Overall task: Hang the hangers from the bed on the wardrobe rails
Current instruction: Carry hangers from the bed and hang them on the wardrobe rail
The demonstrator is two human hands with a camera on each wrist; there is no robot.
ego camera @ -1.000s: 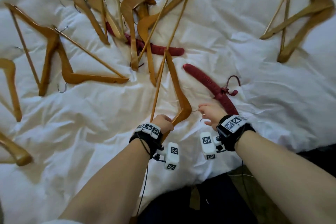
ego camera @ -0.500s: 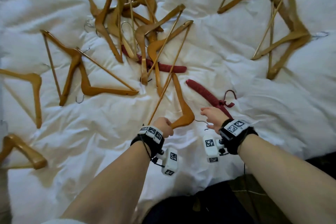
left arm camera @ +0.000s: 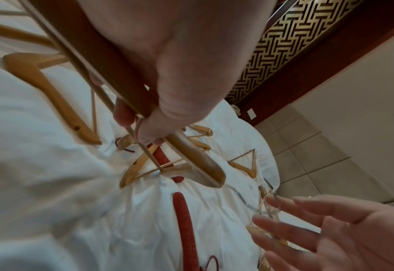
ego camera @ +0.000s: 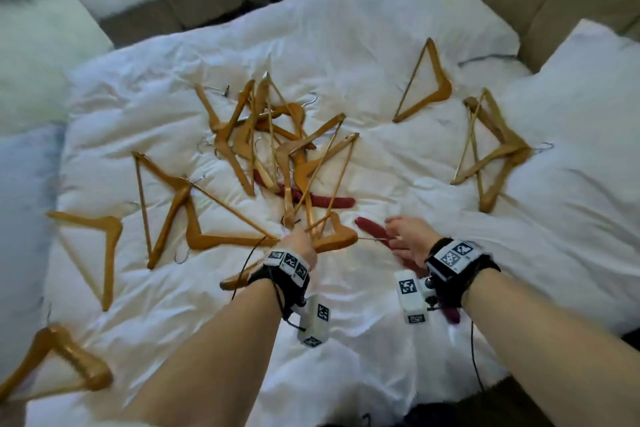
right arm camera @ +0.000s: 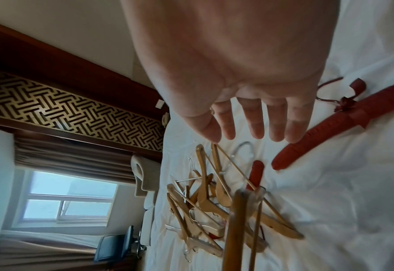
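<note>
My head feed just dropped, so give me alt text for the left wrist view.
The left hand grips a wooden hanger by its arm and bar, lifted over the white duvet. The right hand reaches in open from the lower right, beside a red padded hanger; more wooden hangers lie beyond.

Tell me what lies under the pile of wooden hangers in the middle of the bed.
A red padded hanger pokes out from beneath the wooden hanger pile, on the white duvet. Its hook and middle are covered.

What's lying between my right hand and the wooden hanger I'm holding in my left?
In the head view, only the held wooden hanger's thin metal hook crosses the white duvet toward the open right hand.
</note>
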